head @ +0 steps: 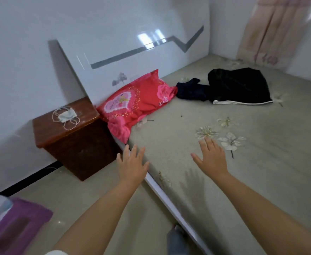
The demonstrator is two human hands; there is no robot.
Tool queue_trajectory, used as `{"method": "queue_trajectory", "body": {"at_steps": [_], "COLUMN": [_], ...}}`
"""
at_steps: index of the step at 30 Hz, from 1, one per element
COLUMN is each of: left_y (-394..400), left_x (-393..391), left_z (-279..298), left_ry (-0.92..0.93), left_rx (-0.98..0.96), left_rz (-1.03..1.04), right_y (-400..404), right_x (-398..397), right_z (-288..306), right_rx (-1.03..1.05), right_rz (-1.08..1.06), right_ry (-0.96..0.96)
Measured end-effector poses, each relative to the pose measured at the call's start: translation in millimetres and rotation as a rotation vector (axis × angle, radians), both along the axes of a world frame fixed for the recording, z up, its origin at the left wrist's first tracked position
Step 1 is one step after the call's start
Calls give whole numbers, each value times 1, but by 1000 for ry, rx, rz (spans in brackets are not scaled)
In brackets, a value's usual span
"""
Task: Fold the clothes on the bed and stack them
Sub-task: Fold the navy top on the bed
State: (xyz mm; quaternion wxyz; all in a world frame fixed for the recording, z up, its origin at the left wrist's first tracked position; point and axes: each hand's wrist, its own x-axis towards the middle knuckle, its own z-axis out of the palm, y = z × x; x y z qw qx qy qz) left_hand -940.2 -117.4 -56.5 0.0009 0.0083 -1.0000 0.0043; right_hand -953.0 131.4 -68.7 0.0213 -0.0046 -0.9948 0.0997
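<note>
A black garment with a white hem (239,87) lies crumpled at the far side of the bed (197,111), near the headboard. A smaller dark navy garment (191,90) lies beside it on its left, touching it. My left hand (131,162) is stretched out with straight, spread fingers over the bed's near edge. My right hand (211,157) is stretched out the same way above the beige flowered sheet. Both hands hold nothing and are well short of the clothes.
A red and pink pillow (136,105) leans at the bed's head corner. A brown wooden nightstand (72,137) with a face mask (66,115) stands left of the bed. A purple stool (13,227) is on the floor at lower left. Pink curtains (272,30) hang at the back right.
</note>
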Motion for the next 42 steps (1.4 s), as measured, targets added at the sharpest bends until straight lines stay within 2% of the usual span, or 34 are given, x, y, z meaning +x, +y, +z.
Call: {"method": "queue_trajectory", "body": {"at_steps": [11,17,22,29,35,39,42], "left_y": [49,78,106,97,87,82,81], "left_x": [-314,-499,-625,-693,-707,-709,-712], "left_z": [-28,-78,-148,-278,-304,-306,-307], "left_ry": [-24,-130,-155,-205,-171,-153,-154], "left_rx": [27,11,33,159,214,216,218], "left_rz": [-239,-387,-476,-524,-569,-592,-593], "right_y": [71,90,91,91,74,63,63], "right_x": [-237,-366,-475,-583,-684,-750,-758], "right_z": [-23,-52,-96,-196,-225,-236,-242], "right_rx": [-50,-83,-132,-188,-274,-136,-219], "right_rz": [-255,-419,-511,-429,-406,-424,-441], "right_ry": [-122,-182,-245,-233,-47,-188,-153]}}
